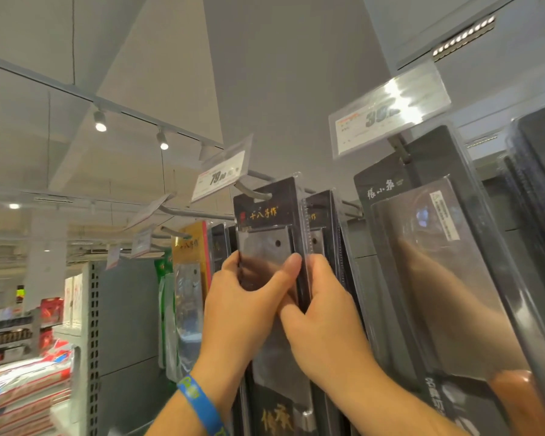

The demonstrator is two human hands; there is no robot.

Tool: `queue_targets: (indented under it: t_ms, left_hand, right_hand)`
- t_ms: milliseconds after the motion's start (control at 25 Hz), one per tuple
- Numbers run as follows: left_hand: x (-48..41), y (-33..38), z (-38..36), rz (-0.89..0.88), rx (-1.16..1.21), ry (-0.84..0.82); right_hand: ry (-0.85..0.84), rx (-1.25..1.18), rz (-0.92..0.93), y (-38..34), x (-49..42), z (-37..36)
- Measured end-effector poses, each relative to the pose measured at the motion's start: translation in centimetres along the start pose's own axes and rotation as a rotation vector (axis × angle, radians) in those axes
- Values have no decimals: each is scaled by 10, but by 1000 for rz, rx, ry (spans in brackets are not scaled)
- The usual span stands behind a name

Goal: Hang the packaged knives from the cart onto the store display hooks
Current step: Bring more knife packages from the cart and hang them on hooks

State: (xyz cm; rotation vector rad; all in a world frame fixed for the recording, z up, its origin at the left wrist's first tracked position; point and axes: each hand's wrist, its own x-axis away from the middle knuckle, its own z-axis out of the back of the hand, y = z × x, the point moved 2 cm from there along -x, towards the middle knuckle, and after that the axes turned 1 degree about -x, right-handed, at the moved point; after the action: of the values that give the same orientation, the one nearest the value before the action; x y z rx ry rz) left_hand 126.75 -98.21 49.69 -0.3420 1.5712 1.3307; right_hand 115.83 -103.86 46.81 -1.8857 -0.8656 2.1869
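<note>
A black packaged cleaver (269, 221) with gold lettering is held up at a grey display hook (250, 191), the hook's tip at the slot in the pack's top. My left hand (243, 305) grips the pack's left edge, thumb across the front. My right hand (321, 313) grips its right edge. Another identical pack (323, 215) hangs just behind it on the same hook. The cart is out of view.
A large packaged cleaver (434, 247) hangs at right under a price tag (387, 111). A gold-carded knife pack (192, 256) hangs at left below the 79 price tag (222, 171). Grey shelving upright (92, 341) and stacked bags (22, 388) lie lower left.
</note>
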Motion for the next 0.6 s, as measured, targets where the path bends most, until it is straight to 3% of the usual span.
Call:
queue_targets:
  t_ms: [80,240,400,600]
  left_hand:
    - [-4,-1,-5,7,-13,-16]
    - [-10,-7,-15,83,-69,-32]
    - [-7,-7,-19,58,-59,23]
    - [-3,-4,-16,22,-15,47]
  right_hand:
    - [55,72,5,9,0,6]
    - [371,138,31,30,-4,29]
    - [340,243,-43,40,-19,40]
    - [294,201,-147,48,-30,45]
